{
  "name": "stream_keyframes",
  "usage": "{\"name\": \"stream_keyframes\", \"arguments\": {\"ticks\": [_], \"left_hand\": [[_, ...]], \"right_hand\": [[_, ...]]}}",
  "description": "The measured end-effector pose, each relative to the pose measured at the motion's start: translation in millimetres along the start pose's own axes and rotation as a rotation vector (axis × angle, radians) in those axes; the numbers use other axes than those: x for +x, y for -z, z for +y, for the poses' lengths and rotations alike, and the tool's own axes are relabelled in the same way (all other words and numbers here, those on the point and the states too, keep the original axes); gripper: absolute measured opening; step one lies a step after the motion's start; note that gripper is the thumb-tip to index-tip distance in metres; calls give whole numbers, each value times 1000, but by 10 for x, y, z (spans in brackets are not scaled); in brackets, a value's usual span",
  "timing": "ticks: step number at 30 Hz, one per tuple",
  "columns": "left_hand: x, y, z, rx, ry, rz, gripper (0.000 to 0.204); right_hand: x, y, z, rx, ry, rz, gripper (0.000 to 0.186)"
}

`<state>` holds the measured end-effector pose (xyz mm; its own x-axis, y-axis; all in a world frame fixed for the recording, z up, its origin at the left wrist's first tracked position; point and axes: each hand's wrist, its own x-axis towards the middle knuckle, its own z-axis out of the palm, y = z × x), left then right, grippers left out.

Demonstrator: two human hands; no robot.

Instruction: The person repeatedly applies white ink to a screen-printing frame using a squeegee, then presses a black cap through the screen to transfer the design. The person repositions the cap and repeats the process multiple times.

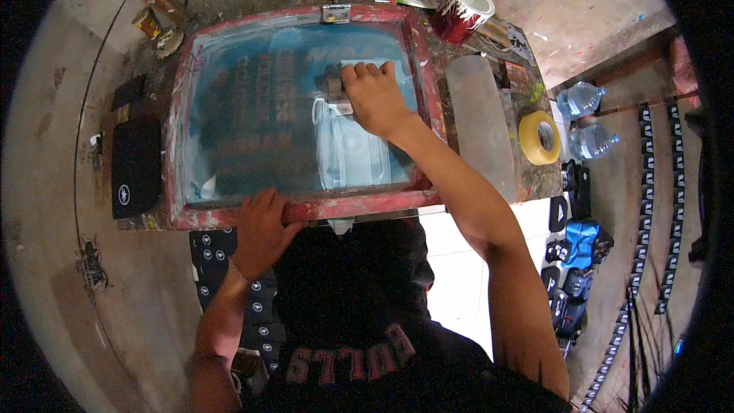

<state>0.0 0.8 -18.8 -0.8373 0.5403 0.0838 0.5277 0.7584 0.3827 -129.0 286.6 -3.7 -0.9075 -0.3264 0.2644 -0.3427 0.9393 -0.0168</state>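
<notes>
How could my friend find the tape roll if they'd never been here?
Find the big red frame on the paint-spattered bench. Go right, past the long pale strip, to the bench's right side. The tape roll there is a yellow ring, unlike that strip or the clear bottles farther right.
</notes>
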Motion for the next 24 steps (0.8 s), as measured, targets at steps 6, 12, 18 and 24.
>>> {"name": "stream_keyframes", "arguments": {"ticks": [6, 12, 18, 24], "left_hand": [[11, 34, 16, 6, 8, -8, 43], [-26, 25, -16, -29, 29, -48, 52], [22, 81, 0, -49, -21, 24, 68], [34, 15, 99, 19, -11, -78, 72]], "right_hand": [[-82, 200, 18, 45, 25, -224, 32], [73, 62, 38, -21, -18, -22, 33], [-609, 163, -323, 4, 21, -37, 33], [-1156, 397, -716, 39, 21, -19, 29]]}}
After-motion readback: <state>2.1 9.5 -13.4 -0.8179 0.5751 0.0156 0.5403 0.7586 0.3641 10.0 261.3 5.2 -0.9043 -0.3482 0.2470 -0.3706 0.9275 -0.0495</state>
